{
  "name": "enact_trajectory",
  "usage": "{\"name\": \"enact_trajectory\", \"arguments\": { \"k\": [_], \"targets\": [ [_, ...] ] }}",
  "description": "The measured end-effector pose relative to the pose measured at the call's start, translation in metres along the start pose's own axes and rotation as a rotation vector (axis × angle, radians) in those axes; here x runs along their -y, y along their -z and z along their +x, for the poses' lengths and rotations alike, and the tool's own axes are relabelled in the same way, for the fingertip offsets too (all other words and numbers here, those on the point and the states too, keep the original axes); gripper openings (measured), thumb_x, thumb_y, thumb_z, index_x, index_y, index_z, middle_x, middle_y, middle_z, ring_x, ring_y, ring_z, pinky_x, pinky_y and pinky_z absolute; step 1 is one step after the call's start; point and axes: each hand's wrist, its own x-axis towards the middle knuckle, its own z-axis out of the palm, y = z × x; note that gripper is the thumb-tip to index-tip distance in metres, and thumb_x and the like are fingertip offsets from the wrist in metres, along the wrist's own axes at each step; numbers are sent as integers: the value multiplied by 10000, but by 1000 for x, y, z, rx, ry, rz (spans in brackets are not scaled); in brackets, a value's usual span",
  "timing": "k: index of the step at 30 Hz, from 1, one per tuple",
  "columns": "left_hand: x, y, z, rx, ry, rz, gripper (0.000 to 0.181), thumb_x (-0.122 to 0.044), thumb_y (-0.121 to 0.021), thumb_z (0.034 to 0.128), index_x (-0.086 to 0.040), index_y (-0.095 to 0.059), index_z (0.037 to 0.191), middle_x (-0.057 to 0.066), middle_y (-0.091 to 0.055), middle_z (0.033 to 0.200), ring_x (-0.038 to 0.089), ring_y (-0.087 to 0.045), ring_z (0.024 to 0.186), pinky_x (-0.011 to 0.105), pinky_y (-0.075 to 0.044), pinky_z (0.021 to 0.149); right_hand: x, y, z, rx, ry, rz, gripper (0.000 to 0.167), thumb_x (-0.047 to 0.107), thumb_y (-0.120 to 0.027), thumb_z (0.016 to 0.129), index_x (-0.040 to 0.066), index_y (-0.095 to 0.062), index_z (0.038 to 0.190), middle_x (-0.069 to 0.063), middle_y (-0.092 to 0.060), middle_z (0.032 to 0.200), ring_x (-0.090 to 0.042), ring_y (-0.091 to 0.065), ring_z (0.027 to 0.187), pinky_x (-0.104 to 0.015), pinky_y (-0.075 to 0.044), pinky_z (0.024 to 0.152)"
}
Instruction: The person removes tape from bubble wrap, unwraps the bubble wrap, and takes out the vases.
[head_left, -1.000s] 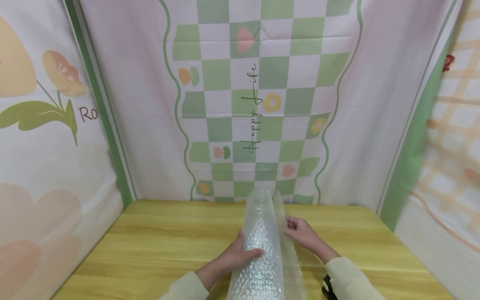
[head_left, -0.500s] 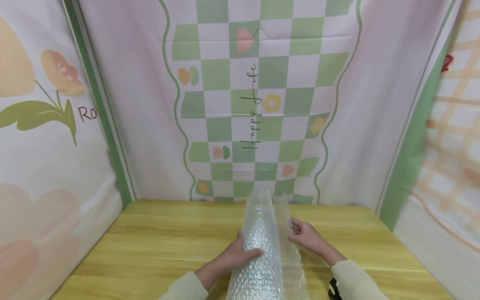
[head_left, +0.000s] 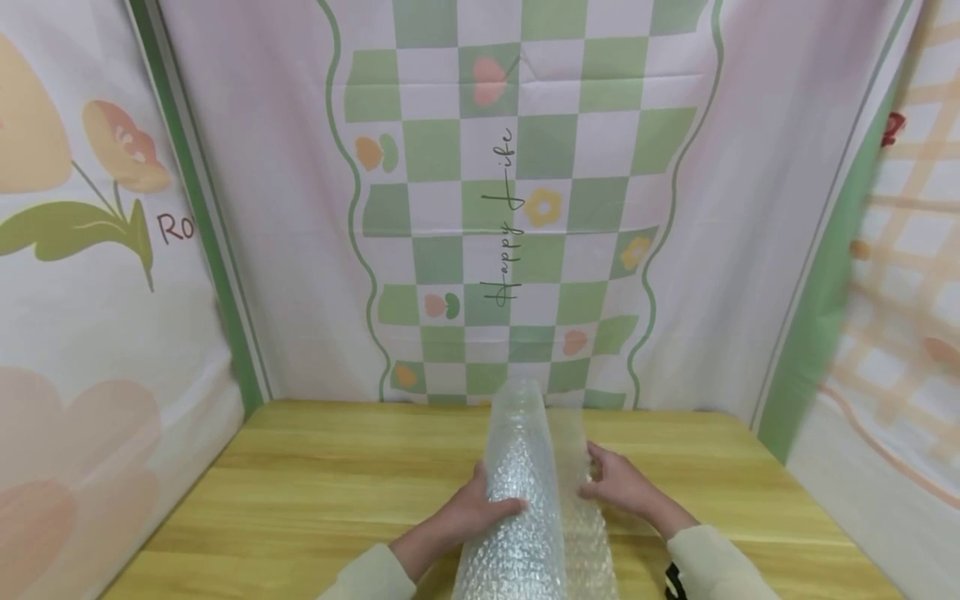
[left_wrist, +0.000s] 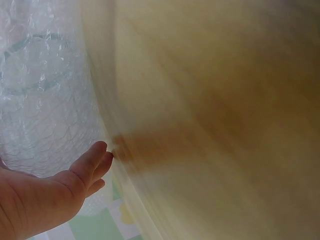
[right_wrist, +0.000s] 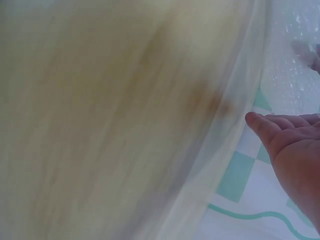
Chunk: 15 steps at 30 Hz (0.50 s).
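Note:
A roll of clear bubble wrap (head_left: 517, 500) lies lengthwise on the table, its far end near the back cloth. My left hand (head_left: 472, 504) rests on the roll's left side, the thumb laid over the top. In the left wrist view, the fingers of that left hand (left_wrist: 65, 195) extend beside the wrap. To the right of the roll a loose sheet of the wrap (head_left: 585, 521) is spread out. My right hand (head_left: 622, 483) pinches its outer edge, though the exact finger contact is partly hidden. In the right wrist view this hand (right_wrist: 297, 145) has its thumb extended.
The wooden table (head_left: 322, 492) extends on both sides of the roll. A small black object (head_left: 673, 579) shows beside the right sleeve, partly hidden. Patterned cloths (head_left: 491, 208) hang behind the table and at both sides.
The right hand has moved right and slightly nearer, and the loose sheet has spread farther from the roll. The left hand and the roll stay nearly in place.

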Motion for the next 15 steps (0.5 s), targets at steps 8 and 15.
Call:
{"name": "enact_trajectory", "arguments": {
  "k": [8, 15],
  "targets": [
    [2, 1, 1, 14, -2, -2, 1135, -498, -724, 826, 99, -39, 1506, 353, -176, 1516, 524, -206, 1367, 625, -198, 1099, -5, 0, -2, 2, 19, -126, 957, 168, -820, 744, -254, -238, 1376, -444, -375, 1341, -548, -418, 1225, -602, -329, 1042],
    [2, 0, 2, 10, -3, 1, 1135, -495, -728, 824, 96, -41, 1508, 353, -190, 1513, 525, -222, 1361, 622, -211, 1096, -9, -3, -4, -15, -14, -152, 1033, 124, -844, 687, -224, -196, 1413, -389, -529, 1211, -470, -559, 1089, -578, -411, 991]
  ]
}}
